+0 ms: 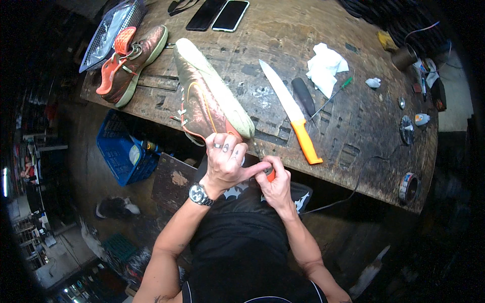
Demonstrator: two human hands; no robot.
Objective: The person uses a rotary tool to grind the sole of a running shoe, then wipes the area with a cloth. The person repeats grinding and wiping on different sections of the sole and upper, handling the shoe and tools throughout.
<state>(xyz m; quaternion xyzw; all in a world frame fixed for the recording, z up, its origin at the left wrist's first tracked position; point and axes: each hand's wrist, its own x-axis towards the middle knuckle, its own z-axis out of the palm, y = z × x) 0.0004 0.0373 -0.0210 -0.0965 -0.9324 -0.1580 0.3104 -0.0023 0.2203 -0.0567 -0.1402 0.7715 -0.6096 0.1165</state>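
A brown-pink shoe with orange trim and pale sole lies on its side at the worn workbench's front edge. My left hand has its fingers curled at the shoe's heel, its thumb stretched across to my right hand. My right hand is closed on an orange-handled tool, whose working end I cannot clearly make out. Right of the shoe are an orange-handled knife, a dark grip, a thin green-handled tool and crumpled white paper. A second shoe rests at the left.
At the back are a mesh basket and two phones. Small containers and a tape roll line the right side, with a cable. Below left are a blue crate and a black-and-white animal.
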